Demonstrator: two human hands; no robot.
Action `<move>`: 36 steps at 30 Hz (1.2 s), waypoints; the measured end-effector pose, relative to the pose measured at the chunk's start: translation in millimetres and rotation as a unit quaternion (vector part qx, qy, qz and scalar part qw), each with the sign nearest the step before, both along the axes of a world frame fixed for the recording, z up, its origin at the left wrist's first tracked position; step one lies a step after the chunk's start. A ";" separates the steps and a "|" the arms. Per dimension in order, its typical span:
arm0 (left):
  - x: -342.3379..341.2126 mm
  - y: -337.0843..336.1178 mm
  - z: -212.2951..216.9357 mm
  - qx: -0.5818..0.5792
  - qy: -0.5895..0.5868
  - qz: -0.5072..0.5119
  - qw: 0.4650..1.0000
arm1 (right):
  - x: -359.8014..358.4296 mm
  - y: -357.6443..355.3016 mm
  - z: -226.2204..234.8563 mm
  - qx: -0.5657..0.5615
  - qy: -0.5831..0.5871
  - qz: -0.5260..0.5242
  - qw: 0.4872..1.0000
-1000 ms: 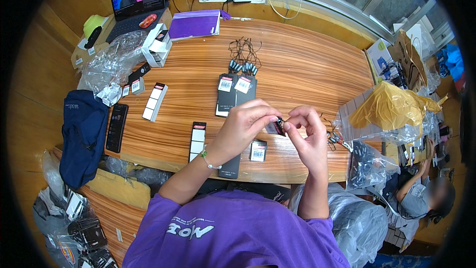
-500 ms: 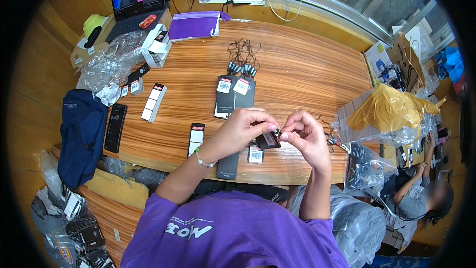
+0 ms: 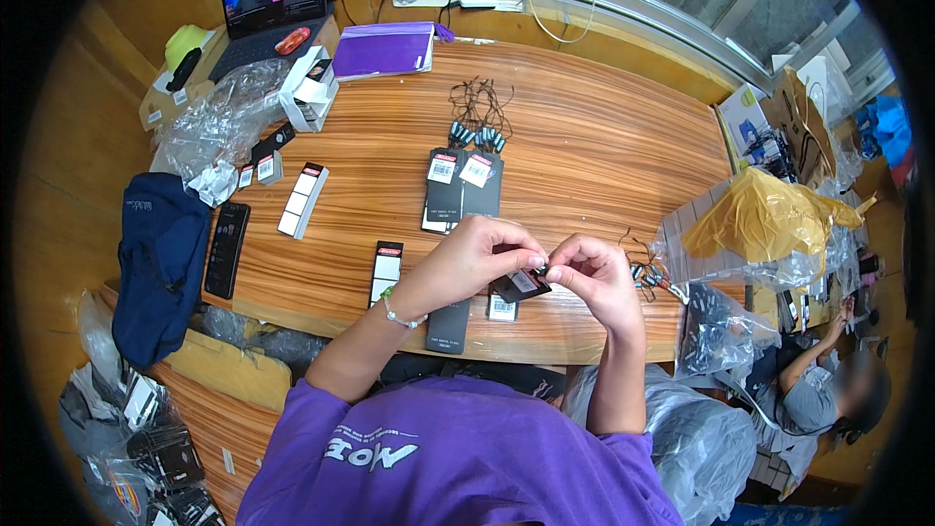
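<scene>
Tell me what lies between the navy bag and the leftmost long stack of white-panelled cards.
In the head view: a black phone, then wooden tabletop up to the card stack.

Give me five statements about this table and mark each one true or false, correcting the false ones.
1. The left hand and right hand come together at a small black card. True.
2. The phone lies on the purple notebook. False: the phone lies on the wooden table, right of the dark blue fabric item.
3. Thin black cords spread from the far end of the dark grey tags. True.
4. A bracelet circles the right wrist. False: the bracelet is on the left wrist.
5. Crumpled yellow plastic lies right of both hands. True.
</scene>
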State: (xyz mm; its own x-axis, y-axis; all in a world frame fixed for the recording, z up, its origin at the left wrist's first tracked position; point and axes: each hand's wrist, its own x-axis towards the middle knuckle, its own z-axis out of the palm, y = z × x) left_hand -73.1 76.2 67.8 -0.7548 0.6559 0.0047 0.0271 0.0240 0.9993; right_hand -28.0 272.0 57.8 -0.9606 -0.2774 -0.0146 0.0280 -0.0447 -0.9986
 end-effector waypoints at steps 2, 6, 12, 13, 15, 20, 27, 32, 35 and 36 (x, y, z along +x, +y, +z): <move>0.6 -0.2 0.3 -0.005 -0.003 -0.003 1.000 | 0.5 -3.4 0.9 -0.047 0.000 -0.016 0.999; 3.7 3.2 -5.1 0.007 -0.005 -0.017 1.000 | 0.2 2.2 -8.1 -0.061 0.001 0.019 0.998; -8.5 2.9 15.4 -0.096 0.182 0.040 0.978 | -2.0 -11.7 -4.0 -0.079 0.006 0.033 0.996; -13.4 6.2 12.3 -0.104 0.280 0.095 0.949 | -5.4 -11.5 -8.4 -0.102 -0.008 0.030 0.994; -22.4 16.5 3.2 -0.117 0.465 0.202 0.854 | -16.5 -10.5 -23.3 -0.150 -0.033 0.023 0.988; 6.4 22.0 -4.1 -0.099 0.184 0.116 0.971 | -24.3 -16.5 -24.9 -0.272 -0.072 -0.144 0.949; 14.0 36.9 -29.3 -0.033 0.314 0.123 0.941 | -33.3 -36.3 -21.8 -0.298 -0.012 -0.229 0.927; -0.5 25.6 -30.5 -0.035 0.317 0.168 0.933 | -46.2 -35.4 -18.6 -0.260 -0.005 -0.220 0.940; -13.3 11.9 -36.3 -0.054 0.257 0.198 0.944 | -73.4 -37.6 -8.4 -0.234 -0.022 -0.209 0.949; -19.1 7.3 -44.1 -0.028 0.186 0.231 0.955 | -87.6 -39.3 -8.9 -0.231 -0.025 -0.183 0.955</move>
